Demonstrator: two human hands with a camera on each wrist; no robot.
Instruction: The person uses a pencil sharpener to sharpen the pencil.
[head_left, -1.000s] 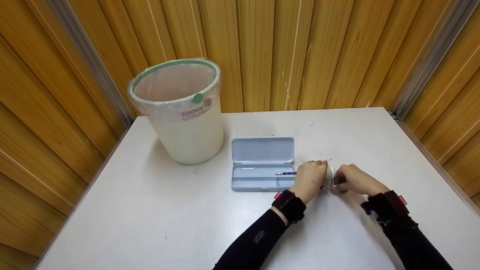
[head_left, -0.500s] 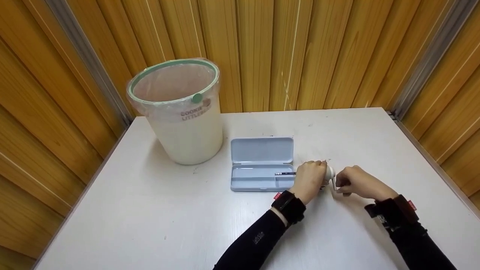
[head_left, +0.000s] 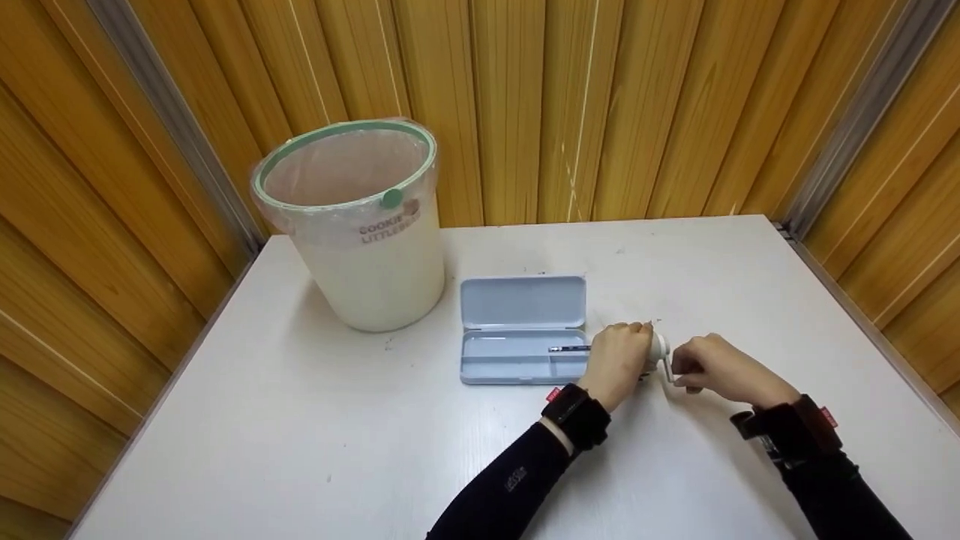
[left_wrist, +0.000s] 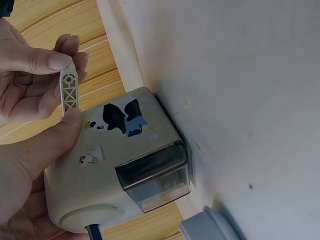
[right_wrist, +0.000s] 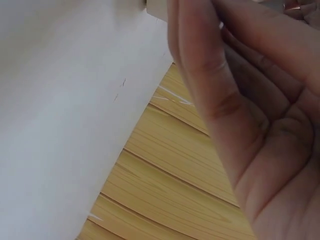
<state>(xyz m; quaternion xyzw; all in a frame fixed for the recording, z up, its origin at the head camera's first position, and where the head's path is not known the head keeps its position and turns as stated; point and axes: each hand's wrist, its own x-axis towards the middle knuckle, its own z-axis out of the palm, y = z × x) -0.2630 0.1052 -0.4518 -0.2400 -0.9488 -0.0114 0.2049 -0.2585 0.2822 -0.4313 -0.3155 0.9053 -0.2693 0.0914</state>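
I see the right hand (head_left: 724, 367) shifted slightly right, pinching the crank (left_wrist: 69, 92). Left hand (head_left: 619, 361) grips the sharpener (left_wrist: 112, 160); cranking seems underway.

White table (head_left: 360, 442); directly on it: cream bin (head_left: 382, 281), open blue case (head_left: 506, 343), pencil sharpener (left_wrist: 112, 150).

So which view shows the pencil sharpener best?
The left wrist view: the sharpener shows its stickers, drawer and crank plainly. Head: mostly hidden behind the left hand. Right wrist: perhaps a corner.
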